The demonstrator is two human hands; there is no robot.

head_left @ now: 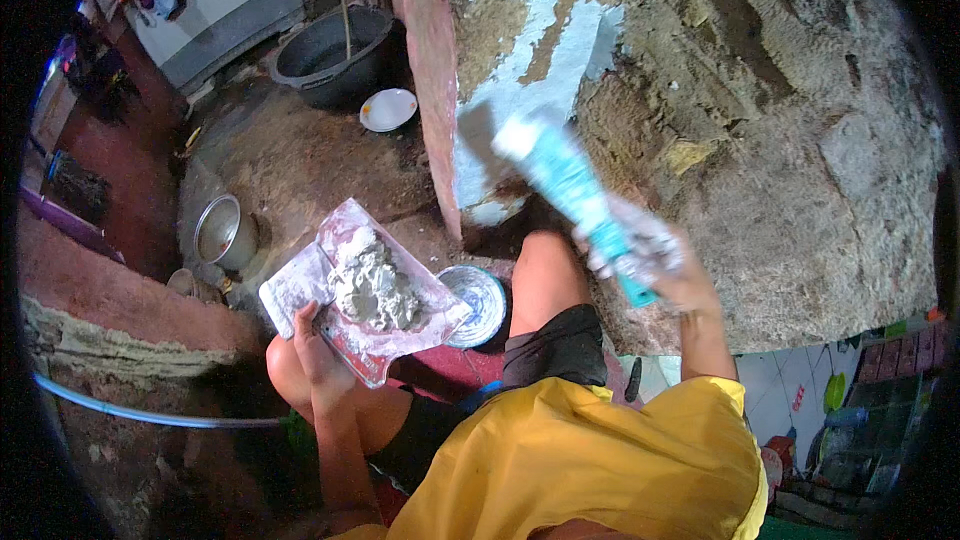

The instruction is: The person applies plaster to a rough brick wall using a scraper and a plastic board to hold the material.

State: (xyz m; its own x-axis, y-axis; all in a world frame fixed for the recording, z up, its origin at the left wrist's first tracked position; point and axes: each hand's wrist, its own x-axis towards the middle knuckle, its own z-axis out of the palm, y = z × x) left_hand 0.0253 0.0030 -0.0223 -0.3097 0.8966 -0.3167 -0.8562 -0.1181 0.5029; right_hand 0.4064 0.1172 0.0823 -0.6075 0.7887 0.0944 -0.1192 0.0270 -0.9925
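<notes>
My left hand (316, 348) grips a reddish dustpan-like scoop (435, 324), tilted above my left knee and smeared white. A mound of thick white plaster (372, 285) lies on it. My right hand (655, 258), coated in white, is closed round the handle of a turquoise, flat-looking hand tool (575, 185). White paste covers the tool's far end, and motion blurs it, so its exact kind is unclear. That end hovers by the lower part of a wall corner (490, 165), which is patchily white; whether it touches cannot be told.
A round white-smeared container (475, 302) stands between my knees. Rough brown wall (780, 160) rises on the right. On the floor beyond are a black basin (340, 65) with a stick, a white plate (388, 110) and a metal pot (222, 230). A blue hose (165, 417) runs left.
</notes>
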